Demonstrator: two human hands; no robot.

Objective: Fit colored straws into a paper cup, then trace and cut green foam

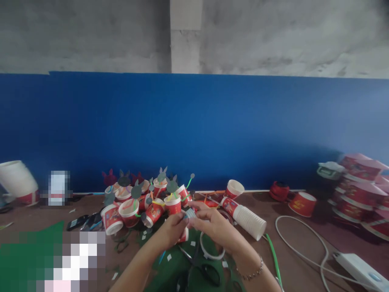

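Note:
My left hand (172, 229) and my right hand (212, 224) meet over the middle of the table, fingers closed around a small pale grey-white piece (191, 213). What exactly it is I cannot make out. Partly hidden beneath my hands is a red paper cup (184, 235). Black-handled scissors (206, 272) lie on green paper (165, 269) just below, beside a roll of white tape (212, 256). Behind my left hand stand several red paper cups (129, 211) bearing animal-head cutouts (172, 186) and coloured stems.
To the right lie a stack of nested paper cups (247, 221), a green strip (273, 257), a white cable (304, 233) and a power strip (361, 269). Red tubs (361, 190) are piled at far right. A blue wall panel (194, 129) closes off the back.

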